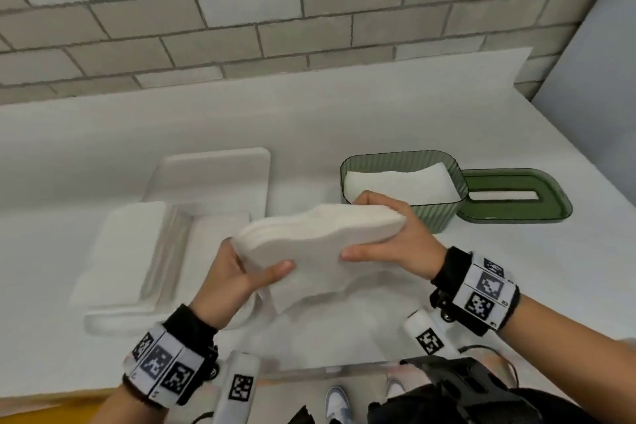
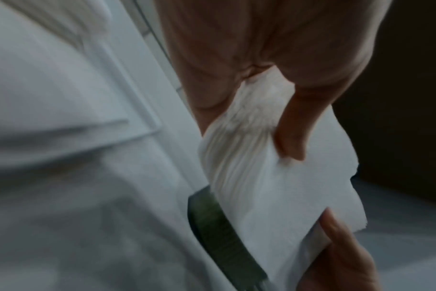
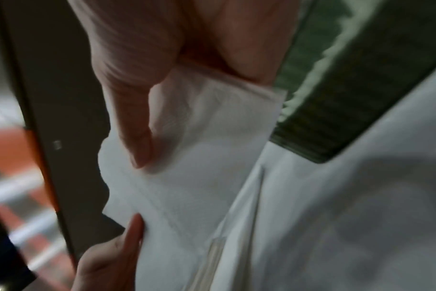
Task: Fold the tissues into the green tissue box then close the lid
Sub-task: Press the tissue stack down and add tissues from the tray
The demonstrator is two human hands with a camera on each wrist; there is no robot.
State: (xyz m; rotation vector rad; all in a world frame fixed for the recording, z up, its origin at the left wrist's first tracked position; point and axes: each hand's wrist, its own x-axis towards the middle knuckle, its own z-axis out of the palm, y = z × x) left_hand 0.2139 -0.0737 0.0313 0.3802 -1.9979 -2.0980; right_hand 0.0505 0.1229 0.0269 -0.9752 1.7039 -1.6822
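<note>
A thick stack of white tissues (image 1: pixel 316 237) hangs in the air above the counter, held at both ends. My left hand (image 1: pixel 237 272) grips its left end, thumb on the near face. My right hand (image 1: pixel 389 234) grips the right end, thumb in front and fingers behind. The green ribbed tissue box (image 1: pixel 433 213) stands open just behind my right hand, with white tissue (image 1: pixel 399 182) lying inside. Its green lid (image 1: pixel 516 196), with a slot, lies flat to the right of the box. In the wrist views the stack (image 2: pixel 274 196) (image 3: pixel 187 177) shows between both thumbs.
A white tray (image 1: pixel 213 175) sits at the left of the counter with a pile of white tissues (image 1: pixel 124 251) at its left. The brick wall runs behind. The counter's near edge is just under my wrists.
</note>
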